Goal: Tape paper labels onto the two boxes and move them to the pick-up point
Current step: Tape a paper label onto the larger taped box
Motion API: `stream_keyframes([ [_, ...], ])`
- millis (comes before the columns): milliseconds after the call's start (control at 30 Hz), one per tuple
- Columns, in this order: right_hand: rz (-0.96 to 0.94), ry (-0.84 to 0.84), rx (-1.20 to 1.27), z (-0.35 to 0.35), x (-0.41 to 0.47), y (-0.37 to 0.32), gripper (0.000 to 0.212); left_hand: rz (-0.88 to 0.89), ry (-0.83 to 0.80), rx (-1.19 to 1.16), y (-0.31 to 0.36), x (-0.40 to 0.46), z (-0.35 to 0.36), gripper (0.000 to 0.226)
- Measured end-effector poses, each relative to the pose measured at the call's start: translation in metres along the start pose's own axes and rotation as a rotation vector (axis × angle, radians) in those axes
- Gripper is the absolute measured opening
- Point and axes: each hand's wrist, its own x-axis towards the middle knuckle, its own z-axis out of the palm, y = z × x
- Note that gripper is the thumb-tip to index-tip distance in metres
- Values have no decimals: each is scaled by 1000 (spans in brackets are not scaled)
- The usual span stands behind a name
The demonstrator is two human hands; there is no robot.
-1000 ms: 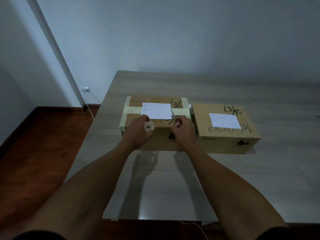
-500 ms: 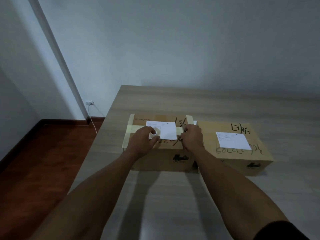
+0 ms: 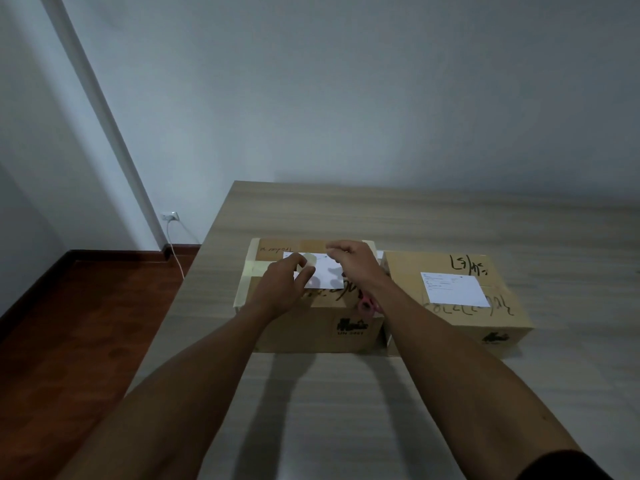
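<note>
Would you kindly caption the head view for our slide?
Both hands stretch tape over the left box's label.

Our forearms bare; dark short sleeve (image 3: 568, 467) edge on our right arm, nearest table's (image 3: 346, 410) front edge.

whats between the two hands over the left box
In the head view, the white paper label on the left box shows between left hand and right hand.

left hand (image 3: 284, 289): holds tape roll (image 3: 309, 268) | right hand (image 3: 353, 263): pinching over label (image 3: 323, 275) | left box (image 3: 304, 327)
</note>
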Motion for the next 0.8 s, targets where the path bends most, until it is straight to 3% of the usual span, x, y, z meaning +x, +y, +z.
stream_keyframes([
  [267,-56,-56,-1,0,-1,2,20,35,-2,-6,10,3,2,25],
  [567,-147,-11,-29,0,-3,6,5,33,-28,-13,11,-3,5,31],
  [800,-204,66,-90,1,-1,3,6,-46,11,-97,20,-8,10,25],
])
